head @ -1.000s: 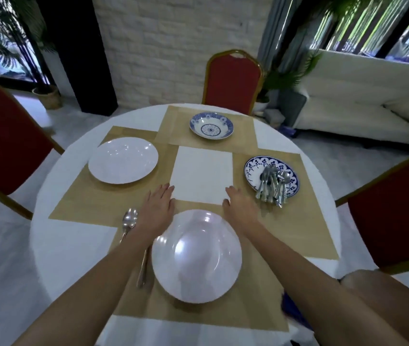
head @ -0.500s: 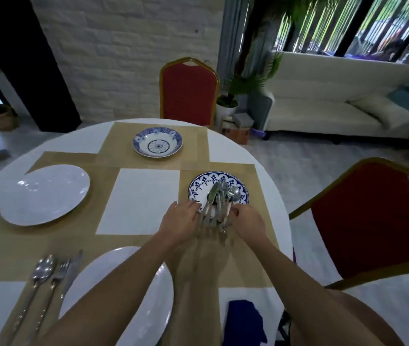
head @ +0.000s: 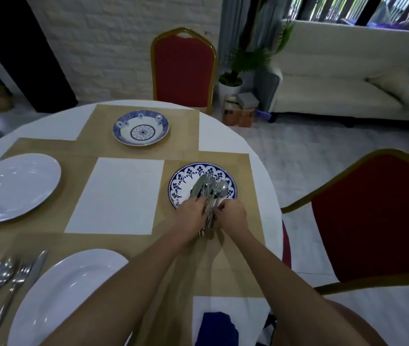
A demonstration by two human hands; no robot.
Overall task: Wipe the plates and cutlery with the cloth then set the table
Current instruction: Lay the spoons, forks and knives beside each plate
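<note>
One bundle of silver metal cutlery (head: 208, 191) lies on the round blue-and-white patterned plate (head: 181, 182) at the right of the table. Its long axis runs near to far: heads point far and slightly right, and the handles stick out over the near rim. The left hand (head: 192, 217) has its fingers curled round the handles from the left. The right hand (head: 233, 218) pinches them from the right, fingers bent. The two hands are close together, with the handles between them.

The plate sits on a tan rectangular placemat (head: 238, 258) on the round white table (head: 121, 196). A blue-and-white patterned bowl (head: 140, 129) is at the far side and a plain white plate (head: 11, 188) at the left. A second plain white plate (head: 68, 290) is near-left, partly under the left forearm. Just left of it lie a spoon (head: 2, 272), fork (head: 22, 270) and knife (head: 39, 260), side by side, heads far. A dark blue cloth (head: 217, 325) lies at the near edge. One red gold-framed chair (head: 183, 71) stands far, another (head: 373, 216) right.
</note>
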